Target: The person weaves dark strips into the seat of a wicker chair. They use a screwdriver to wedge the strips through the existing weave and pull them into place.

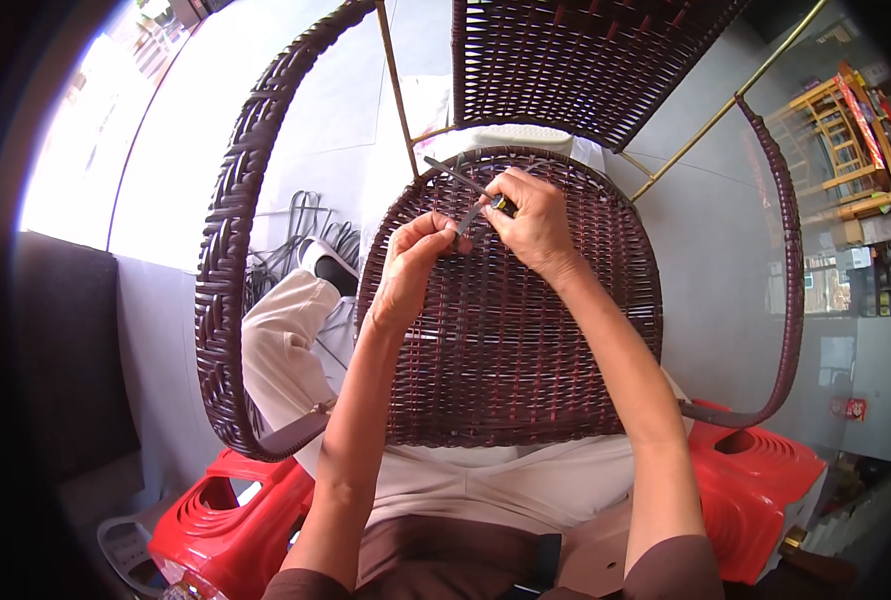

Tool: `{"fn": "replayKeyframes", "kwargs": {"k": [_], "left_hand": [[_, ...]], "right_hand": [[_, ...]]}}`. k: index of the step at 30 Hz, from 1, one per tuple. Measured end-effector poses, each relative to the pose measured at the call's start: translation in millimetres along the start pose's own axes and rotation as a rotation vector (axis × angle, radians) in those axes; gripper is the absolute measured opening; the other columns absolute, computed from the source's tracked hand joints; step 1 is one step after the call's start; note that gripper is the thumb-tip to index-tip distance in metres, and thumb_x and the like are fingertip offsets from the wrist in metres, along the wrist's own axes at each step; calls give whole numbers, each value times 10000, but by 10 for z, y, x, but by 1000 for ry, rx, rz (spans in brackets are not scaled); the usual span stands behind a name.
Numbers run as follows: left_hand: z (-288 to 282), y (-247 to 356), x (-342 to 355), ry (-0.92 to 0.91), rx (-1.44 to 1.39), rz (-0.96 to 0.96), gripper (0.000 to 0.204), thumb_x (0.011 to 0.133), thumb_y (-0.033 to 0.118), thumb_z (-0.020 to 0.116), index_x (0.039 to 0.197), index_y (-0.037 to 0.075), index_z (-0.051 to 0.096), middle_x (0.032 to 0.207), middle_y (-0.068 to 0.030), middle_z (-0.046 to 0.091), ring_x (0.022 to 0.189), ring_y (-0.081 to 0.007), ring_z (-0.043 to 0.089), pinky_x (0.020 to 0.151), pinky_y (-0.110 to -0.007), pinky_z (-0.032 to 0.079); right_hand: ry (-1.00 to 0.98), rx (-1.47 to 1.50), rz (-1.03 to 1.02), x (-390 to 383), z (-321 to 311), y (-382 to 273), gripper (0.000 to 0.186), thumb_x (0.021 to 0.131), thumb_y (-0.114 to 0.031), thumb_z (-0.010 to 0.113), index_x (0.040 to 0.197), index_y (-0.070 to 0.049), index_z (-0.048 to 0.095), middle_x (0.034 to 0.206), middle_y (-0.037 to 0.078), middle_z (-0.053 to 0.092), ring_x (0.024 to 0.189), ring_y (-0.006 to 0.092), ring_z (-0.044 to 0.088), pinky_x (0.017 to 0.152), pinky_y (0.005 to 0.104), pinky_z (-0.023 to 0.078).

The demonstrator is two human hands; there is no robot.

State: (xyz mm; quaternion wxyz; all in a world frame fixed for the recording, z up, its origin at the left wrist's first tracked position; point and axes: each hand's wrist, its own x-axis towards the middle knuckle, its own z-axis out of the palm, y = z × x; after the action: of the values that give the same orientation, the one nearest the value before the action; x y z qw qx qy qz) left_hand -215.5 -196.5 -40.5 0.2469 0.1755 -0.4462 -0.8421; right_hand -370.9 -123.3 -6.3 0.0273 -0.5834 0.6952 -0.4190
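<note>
A dark brown woven chair seat [526,340] lies before me, its weave showing reddish gaps. Over its far left part, my left hand [414,258] pinches a flat grey weaving strip [470,218] between thumb and finger. The strip runs up toward the fingers of my right hand [532,218]. That hand is closed round what looks like a screwdriver, with a black and yellow handle [505,206]. A thin dark shaft points from it to the far left, over the seat's rim. My right fingers partly hide the tool, and whether they also grip the strip I cannot tell.
The chair's woven backrest [576,70] rises beyond the seat. Wrapped armrests curve round at left [231,230] and right [788,240], with brass-coloured rods [398,90]. Loose dark strips [301,225] lie on the floor by my shoe [328,265]. Red plastic stools [221,520] flank me.
</note>
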Motion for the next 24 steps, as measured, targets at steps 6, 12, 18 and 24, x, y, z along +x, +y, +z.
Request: {"fn": "replayKeyframes", "kwargs": {"k": [6, 12, 18, 24], "left_hand": [[215, 16, -45, -3, 251, -1, 164, 893, 153, 529, 854, 9, 597, 750, -10, 585, 752, -70, 517, 752, -222, 401], [232, -116, -288, 17, 202, -67, 175, 896, 159, 514, 781, 50, 587, 818, -16, 614, 795, -81, 528, 760, -226, 396], [333, -235, -509, 148, 158, -115, 156, 896, 152, 520, 845, 37, 611, 884, -19, 632, 778, -57, 510, 743, -212, 402], [271, -283, -496, 110, 170, -114, 149, 893, 135, 540, 926, 21, 630, 871, -17, 639, 790, -63, 549, 719, -207, 430]], "right_hand": [[318, -28, -48, -182, 239, 93, 240, 636, 3, 711, 808, -64, 558, 723, 52, 553, 582, 233, 584, 475, 324, 460], [296, 151, 501, -496, -57, 252, 193, 752, -82, 670, 941, -56, 642, 579, 11, 567, 486, 59, 501, 432, 224, 378], [153, 305, 815, -334, -55, 257, 119, 827, -115, 601, 821, -1, 635, 542, 49, 567, 374, 106, 518, 302, 231, 403], [132, 369, 809, -85, 131, 261, 125, 798, -110, 635, 789, 12, 608, 575, 56, 570, 366, 130, 526, 300, 239, 411]]}}
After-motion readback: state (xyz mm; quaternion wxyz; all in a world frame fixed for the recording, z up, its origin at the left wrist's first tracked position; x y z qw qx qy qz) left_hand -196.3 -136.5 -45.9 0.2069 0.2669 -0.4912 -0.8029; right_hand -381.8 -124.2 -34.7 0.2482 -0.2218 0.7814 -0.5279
